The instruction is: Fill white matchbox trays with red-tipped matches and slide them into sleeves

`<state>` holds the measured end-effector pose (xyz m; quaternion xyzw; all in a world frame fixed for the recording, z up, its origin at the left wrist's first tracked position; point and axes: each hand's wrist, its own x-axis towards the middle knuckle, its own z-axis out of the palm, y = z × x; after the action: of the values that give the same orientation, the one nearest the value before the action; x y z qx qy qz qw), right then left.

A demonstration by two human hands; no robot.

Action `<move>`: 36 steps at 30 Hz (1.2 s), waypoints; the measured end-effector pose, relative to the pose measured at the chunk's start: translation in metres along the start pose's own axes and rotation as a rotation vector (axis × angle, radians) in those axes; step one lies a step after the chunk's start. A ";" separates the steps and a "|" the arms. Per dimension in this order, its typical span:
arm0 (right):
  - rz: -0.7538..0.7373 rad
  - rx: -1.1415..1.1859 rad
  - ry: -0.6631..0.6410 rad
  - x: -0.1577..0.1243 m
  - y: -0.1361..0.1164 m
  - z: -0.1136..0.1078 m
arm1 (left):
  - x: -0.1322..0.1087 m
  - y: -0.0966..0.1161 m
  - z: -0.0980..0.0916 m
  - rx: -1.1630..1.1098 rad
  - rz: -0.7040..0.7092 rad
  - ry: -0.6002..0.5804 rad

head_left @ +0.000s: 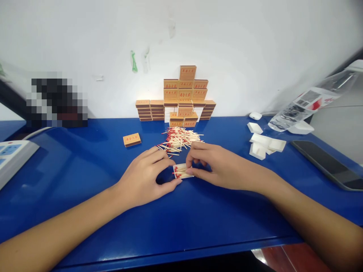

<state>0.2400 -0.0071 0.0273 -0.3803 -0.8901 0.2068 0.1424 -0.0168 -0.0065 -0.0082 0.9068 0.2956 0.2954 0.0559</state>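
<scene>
On my remote feed, the left hand [145, 174] spreads thumb and forefinger round one end of the white matchbox tray [179, 165], which lies on the blue desk [181, 219]; should that brace slacken, I'd expect a skid. Thumb and forefinger of the right hand [217, 166] sit close together over its matchsticks [179, 173]; whether they pinch any, I can't tell. A careless forward knuckle could scatter the loose match pile [181, 139] or, farther, topple the stacked matchboxes [185, 94].
</scene>
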 end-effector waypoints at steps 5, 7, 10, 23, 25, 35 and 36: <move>-0.004 0.012 -0.075 -0.001 0.001 0.002 | 0.000 0.000 0.000 -0.008 0.003 -0.008; 0.013 0.031 -0.105 -0.002 0.000 0.001 | 0.000 -0.001 0.001 -0.015 0.000 -0.017; 0.023 0.048 -0.132 -0.003 -0.001 -0.002 | 0.000 -0.002 0.001 -0.023 -0.010 -0.021; 0.000 0.073 -0.095 -0.002 -0.003 0.002 | 0.000 0.001 0.000 -0.018 0.029 -0.026; -0.003 0.058 -0.071 -0.002 -0.004 0.002 | 0.000 0.002 0.000 -0.014 0.025 -0.021; -0.031 0.136 -0.080 0.001 -0.014 0.011 | 0.000 0.005 -0.001 -0.023 0.092 -0.028; -0.027 0.128 -0.074 0.001 -0.015 0.011 | 0.000 0.005 0.000 -0.025 0.089 -0.032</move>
<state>0.2258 -0.0182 0.0248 -0.3504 -0.8848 0.2752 0.1363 -0.0147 -0.0108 -0.0066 0.9228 0.2504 0.2869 0.0589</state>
